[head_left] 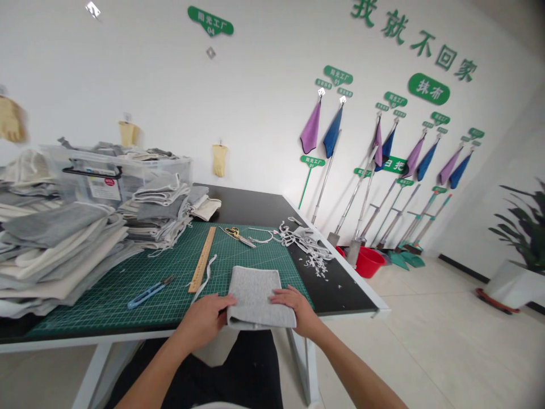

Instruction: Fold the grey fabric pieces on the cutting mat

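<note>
A folded piece of light grey cloth [255,292] lies at the front edge of the green cutting mat [170,267], its near end reaching past the edge. My left hand [209,318] grips its left side, thumb on top and the other fingers mostly hidden. On the right side, my right hand [296,307] has its fingers over the top of the cloth and is closed around that edge. Left of the cloth are a thin white fabric strip [207,275], a wooden ruler [202,258] and a blue utility knife [149,292]. Gold-handled scissors [238,236] rest behind it.
Tall stacks of folded grey and cream cloth [63,244] fill the table's left, before a clear plastic box [114,170]. Fabric scraps [309,244] are heaped at the right edge. A red bucket [368,261] and brooms [394,216] stand by the wall.
</note>
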A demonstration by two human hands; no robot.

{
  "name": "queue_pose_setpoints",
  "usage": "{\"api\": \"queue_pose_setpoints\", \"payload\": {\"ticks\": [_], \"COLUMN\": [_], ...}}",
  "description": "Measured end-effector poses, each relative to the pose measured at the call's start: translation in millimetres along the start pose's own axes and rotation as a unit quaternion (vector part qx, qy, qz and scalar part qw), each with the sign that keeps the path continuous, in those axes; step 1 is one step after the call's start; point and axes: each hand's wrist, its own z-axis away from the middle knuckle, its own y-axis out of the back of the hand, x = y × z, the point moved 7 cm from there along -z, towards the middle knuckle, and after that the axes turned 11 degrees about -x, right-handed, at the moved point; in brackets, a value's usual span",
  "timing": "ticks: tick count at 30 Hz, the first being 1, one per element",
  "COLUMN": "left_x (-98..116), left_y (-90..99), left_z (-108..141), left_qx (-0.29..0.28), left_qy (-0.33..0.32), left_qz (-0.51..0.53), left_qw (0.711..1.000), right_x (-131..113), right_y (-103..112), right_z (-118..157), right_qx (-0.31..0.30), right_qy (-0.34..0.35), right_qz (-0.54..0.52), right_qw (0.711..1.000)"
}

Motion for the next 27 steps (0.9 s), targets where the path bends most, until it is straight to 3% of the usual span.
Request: {"api": "queue_pose_setpoints", "payload": {"ticks": [6,14,20,27], "left_x": [3.0,-25.6,-25.4,-9.5], "left_y": [23.2,19.1,18.2,19.7], "left_z": [-13.0,-44.4,-45.8,-34.9], "left_qx": [0.056,0.109,0.109,0.099], "left_qy": [0.103,0.228,0.25,0.235], "left_qz": [0.086,0.066,0.023,-0.027], "left_qw": [0.989,0.965,0.962,0.967], "right_x": [26.7,48.7,50.3,41.2], "right_y": [4.3,3.4,6.1,7.1], "right_z": [-13.5,-42.4,-48.2,-47.8], "right_qx": [0.113,0.152,0.149,0.143], "right_qy": [-0.159,-0.297,-0.342,-0.338], "right_qz": [-0.119,-0.049,0.025,0.075], "right_qw": [0.974,0.941,0.928,0.927]}}
